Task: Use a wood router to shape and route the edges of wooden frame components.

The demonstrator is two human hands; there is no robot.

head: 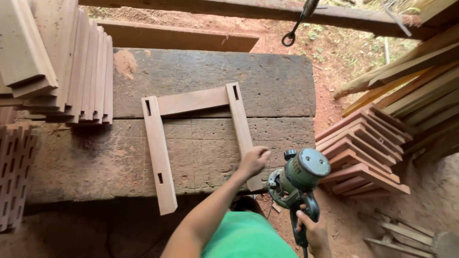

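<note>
left hand (254, 160) clenched on the right rail of a wooden frame (241, 125) lying on the tabletop (215, 71). right hand (311, 231) grasping the handle of a green power sander (299, 179) (held beside the tabletop edge).

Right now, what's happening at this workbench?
A person stands over a rough wooden workbench where a three-sided wooden frame lies flat. Their left hand presses on the frame's right rail near its lower end. Their right hand grips a green power tool by the handle, held off the bench's right edge. Stacks of cut boards sit on both sides.
</note>
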